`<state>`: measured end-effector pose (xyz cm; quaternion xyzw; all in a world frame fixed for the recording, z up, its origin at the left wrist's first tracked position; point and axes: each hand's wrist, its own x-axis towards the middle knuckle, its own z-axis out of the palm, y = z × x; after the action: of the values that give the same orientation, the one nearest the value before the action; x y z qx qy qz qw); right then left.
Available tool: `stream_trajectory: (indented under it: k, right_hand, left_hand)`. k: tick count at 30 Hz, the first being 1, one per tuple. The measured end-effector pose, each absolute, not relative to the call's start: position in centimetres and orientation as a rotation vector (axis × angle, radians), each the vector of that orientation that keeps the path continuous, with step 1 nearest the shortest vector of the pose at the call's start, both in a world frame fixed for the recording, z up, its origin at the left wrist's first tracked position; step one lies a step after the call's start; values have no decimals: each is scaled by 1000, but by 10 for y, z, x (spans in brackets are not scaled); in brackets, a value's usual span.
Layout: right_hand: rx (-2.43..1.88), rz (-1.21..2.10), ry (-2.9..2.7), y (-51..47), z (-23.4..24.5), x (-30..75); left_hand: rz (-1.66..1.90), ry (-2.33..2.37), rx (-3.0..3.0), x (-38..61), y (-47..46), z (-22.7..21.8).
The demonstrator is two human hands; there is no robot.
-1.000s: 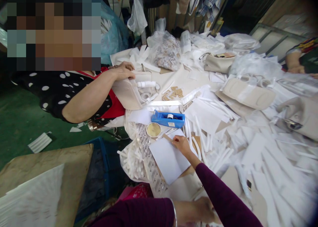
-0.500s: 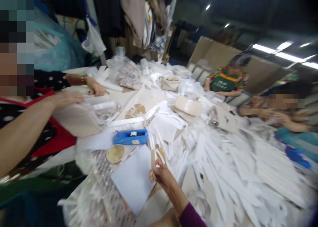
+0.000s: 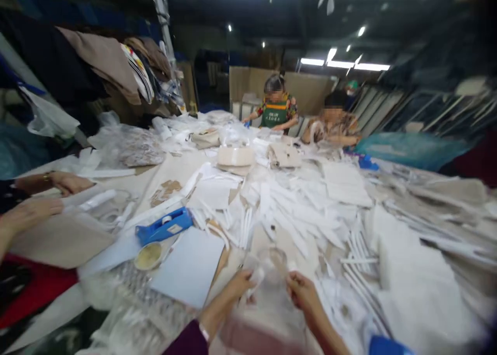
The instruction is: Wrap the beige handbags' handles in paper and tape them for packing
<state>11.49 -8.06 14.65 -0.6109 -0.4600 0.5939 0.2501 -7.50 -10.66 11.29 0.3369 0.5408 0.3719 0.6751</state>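
My left hand (image 3: pixel 241 283) is closed at the near edge of the table, its fingers pinching a translucent, whitish piece of plastic (image 3: pixel 256 270). Opposite it, my right hand (image 3: pixel 302 291) is closed on the end of a narrow beige strip (image 3: pixel 278 261). The strip slants up and left from my fingertips, in front of the plastic, and is blurred. Between and below my hands lies a pale beige bag-like piece (image 3: pixel 267 293), partly seen through the plastic. Left of my hands rests a light-blue sheet (image 3: pixel 188 267).
A blue tape dispenser (image 3: pixel 165 226) and a round yellowish tub (image 3: pixel 148 255) stand to the left. White strips (image 3: pixel 287 205) and stacked white sheets (image 3: pixel 415 277) cover the right side. A co-worker's hands (image 3: pixel 70 183) handle a beige piece at far left; two people work across the table.
My view has swung right. My right hand has come back from the strips near the blue sheet, bringing a beige strip. My left hand has come up into view with the plastic.
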Motion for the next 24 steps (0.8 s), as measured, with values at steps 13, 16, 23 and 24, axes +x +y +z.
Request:
stream_trajectory:
  k: [13,16,23,24]
  right_hand:
    - [-1994,1764,-1535,-89,110,121]
    - [-1979,1809,-1492,-90,98,108]
    - [-1805,2026,-1191,-86,75,77]
    - [-1761,2060,-1149,-85,73,74]
  left_hand:
    - [808,1233,567,-85,-131,73]
    - [840,1222,552,-84,-132,73]
    - [867,1253,483,-84,-133,68]
    - [873,1269,467,-83,-133,66]
